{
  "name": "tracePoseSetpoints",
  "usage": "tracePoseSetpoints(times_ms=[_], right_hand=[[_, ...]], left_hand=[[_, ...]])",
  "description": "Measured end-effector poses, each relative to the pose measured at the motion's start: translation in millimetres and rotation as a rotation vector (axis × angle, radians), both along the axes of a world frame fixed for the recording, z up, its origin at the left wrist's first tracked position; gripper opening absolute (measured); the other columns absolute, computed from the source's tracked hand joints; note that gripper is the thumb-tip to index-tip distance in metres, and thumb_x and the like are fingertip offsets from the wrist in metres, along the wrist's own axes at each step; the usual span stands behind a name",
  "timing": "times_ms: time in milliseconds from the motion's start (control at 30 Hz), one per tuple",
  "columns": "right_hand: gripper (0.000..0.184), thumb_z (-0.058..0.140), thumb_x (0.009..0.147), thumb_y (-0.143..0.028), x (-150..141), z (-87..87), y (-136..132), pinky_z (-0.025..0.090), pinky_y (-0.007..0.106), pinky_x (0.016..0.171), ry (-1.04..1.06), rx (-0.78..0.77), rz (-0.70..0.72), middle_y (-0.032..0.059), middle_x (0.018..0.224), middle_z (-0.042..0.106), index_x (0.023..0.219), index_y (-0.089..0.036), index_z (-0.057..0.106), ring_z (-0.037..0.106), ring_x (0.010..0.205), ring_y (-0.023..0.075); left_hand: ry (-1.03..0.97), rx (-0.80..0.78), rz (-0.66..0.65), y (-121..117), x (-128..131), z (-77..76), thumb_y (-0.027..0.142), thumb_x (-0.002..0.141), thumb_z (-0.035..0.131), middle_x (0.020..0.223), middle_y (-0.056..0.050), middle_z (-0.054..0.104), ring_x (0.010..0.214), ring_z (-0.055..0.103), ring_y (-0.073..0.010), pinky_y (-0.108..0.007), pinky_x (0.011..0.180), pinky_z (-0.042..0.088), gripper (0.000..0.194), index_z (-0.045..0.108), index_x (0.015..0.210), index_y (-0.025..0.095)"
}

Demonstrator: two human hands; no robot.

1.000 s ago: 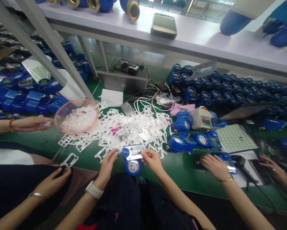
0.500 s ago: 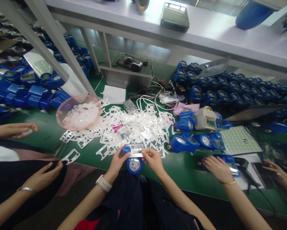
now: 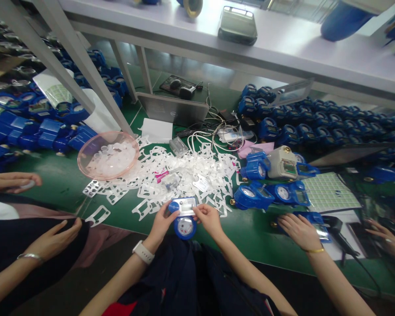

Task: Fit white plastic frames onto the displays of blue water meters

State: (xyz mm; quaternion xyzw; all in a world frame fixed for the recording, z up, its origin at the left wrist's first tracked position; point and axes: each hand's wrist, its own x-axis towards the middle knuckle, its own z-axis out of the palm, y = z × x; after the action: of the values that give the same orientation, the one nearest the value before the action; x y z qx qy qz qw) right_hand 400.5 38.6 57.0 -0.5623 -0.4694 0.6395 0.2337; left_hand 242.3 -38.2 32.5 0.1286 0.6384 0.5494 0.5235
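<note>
A blue water meter [image 3: 184,217] with a grey display face and a round dial lies at the near edge of the green table [image 3: 250,228], right in front of me. My left hand [image 3: 161,224] grips its left side, fingers curled on the blue cap. My right hand [image 3: 208,219] pinches the right edge of the display face. Just beyond the meter spreads a heap of white plastic frames [image 3: 180,175].
A pink bowl [image 3: 108,154] of white parts stands to the left. Several blue meters [image 3: 269,193] sit to the right, with more rows behind. A co-worker's hands [image 3: 299,230] work on the right, another person's hands [image 3: 52,241] on the left. A laptop [image 3: 172,109] and cables lie behind.
My hands have closed in on the meter, the left one sliding onto its left side. The person at left drew their far hand back toward the table's left edge.
</note>
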Motion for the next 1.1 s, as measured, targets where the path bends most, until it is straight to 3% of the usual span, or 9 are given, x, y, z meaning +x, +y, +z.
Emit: tracePoseSetpoints(times_ms=[367,700,933,1000,1100], right_hand=[[0.031,0.069,0.059,-0.046,-4,-0.7,3,0.044,0.023,0.039,-0.013,-0.042,-0.018,0.0014,0.047,0.062,0.061,-0.017,0.059,0.058,0.043,0.0155],[0.022,0.064,0.065,-0.036,-8,-9.2,7,0.042,0.020,0.037,-0.076,-0.085,0.010,0.0013,0.049,0.064,0.060,-0.017,0.054,0.057,0.041,0.0118],[0.018,0.058,0.072,-0.031,-10,1.6,17,0.041,0.022,0.042,-0.186,-0.104,0.158,0.0011,0.051,0.063,0.061,-0.018,0.054,0.057,0.044,0.0132],[0.021,0.061,0.071,-0.032,-9,10.9,24,0.041,0.024,0.048,-0.284,-0.036,0.236,0.0005,0.049,0.060,0.057,-0.019,0.053,0.057,0.048,0.0145],[0.028,0.069,0.066,-0.040,-4,23.2,37,0.042,0.029,0.062,-0.598,0.244,0.424,0.0030,0.058,0.062,0.057,-0.019,0.054,0.060,0.065,0.0200]], left_hand=[[0.043,0.020,-0.034,-1,0,-3.7,0.033,0.060,0.075,0.129,-0.011,0.055,0.118,0.052,-0.0241,-0.041,0.107,0.036,0.063,0.053,0.117,0.018],[0.068,-0.008,-0.044,1,0,4.5,0.030,0.060,0.073,0.129,-0.013,0.055,0.120,0.051,-0.0246,-0.041,0.108,0.034,0.062,0.052,0.116,0.016],[0.087,0.024,-0.078,0,-1,-0.7,0.033,0.062,0.071,0.130,-0.013,0.054,0.123,0.049,-0.0251,-0.041,0.109,0.034,0.061,0.051,0.117,0.017],[0.106,0.029,-0.068,-1,0,-2.6,0.033,0.063,0.071,0.132,-0.013,0.052,0.124,0.047,-0.0262,-0.042,0.109,0.034,0.061,0.051,0.118,0.017],[0.117,-0.039,0.011,-5,5,-5.2,0.028,0.065,0.071,0.142,-0.014,0.040,0.132,0.038,-0.0270,-0.040,0.111,0.030,0.064,0.045,0.123,0.017]])
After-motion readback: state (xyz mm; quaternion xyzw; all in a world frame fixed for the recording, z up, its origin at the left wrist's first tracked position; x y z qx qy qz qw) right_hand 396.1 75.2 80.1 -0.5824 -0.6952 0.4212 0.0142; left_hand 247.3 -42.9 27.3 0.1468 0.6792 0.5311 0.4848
